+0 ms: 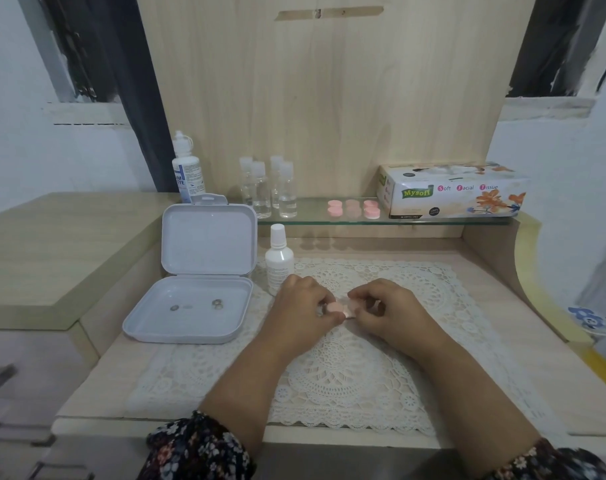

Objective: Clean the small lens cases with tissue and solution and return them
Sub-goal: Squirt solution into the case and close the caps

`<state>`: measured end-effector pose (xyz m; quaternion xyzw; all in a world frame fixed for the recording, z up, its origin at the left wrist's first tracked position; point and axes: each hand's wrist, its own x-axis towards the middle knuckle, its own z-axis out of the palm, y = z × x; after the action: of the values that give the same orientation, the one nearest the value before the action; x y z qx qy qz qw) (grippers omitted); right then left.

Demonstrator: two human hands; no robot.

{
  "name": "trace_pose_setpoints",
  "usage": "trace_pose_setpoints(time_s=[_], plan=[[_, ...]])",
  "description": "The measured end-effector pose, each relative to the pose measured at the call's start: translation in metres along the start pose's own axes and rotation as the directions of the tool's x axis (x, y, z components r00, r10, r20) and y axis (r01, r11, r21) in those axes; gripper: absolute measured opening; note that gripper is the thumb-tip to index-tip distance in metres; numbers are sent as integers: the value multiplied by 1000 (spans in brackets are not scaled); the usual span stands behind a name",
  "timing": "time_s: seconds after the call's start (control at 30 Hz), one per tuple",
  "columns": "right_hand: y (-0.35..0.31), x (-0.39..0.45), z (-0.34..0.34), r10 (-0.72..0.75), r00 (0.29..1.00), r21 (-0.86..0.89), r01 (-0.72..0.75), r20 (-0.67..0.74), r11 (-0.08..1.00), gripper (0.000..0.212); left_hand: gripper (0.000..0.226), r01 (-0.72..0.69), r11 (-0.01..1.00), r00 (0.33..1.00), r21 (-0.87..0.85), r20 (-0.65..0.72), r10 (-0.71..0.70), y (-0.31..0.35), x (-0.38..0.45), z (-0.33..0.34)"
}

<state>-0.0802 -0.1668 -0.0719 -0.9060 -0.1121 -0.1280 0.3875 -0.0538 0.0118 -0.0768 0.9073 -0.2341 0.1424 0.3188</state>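
the pink lens case (339, 308) sits between the two hands, low over the lace mat (346, 375), pinched at its two ends. in the head view the left hand (303, 306) curls its fingers and thumb round the left end of the case, and the right hand (386, 306) curls round the right end; whether the caps are on or off is hidden by the fingers. just beyond the left hand stands a small white solution bottle (279, 259), upright with its cap on, close to the knuckles. further out to the left of that hand lies a white plastic box (190, 306) with its lid standing open, and a few small round bits rest on its floor, too small to tell apart. well beyond both hands runs a glass shelf (329, 220): three more pink lens cases (353, 208) lie on it straight ahead, four clear little bottles (270, 187) stand beyond the left hand, and a taller white bottle (187, 168) is at the shelf's left end. the tissue box (454, 190) rests on the shelf beyond the right hand. floral sleeves (197, 448) cover both forearms near the camera.
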Motion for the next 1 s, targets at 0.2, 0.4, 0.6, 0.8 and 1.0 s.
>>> trace_pose_setpoints(time_s=[0.2,0.4,0.6,0.8,1.0], plan=[[-2,-1,-1,-38,998,-29,39,41,999,27,20,-3,1000,1000,4,3,3,0,0,0],[-2,1,-1,9,1000,-71,-8,19,997,32,22,-12,1000,1000,9,6,12,0,0,0],[-2,-2,-2,-11,999,-19,12,47,1000,58,18,-13,1000,1000,5,10,13,1,0,-1],[2,2,0,76,996,-58,-73,51,996,56,23,-16,1000,1000,0,9,16,0,0,0],[7,1,0,13,999,-76,-9,41,997,65,22,-19,1000,1000,20,9,18,0,1,0]])
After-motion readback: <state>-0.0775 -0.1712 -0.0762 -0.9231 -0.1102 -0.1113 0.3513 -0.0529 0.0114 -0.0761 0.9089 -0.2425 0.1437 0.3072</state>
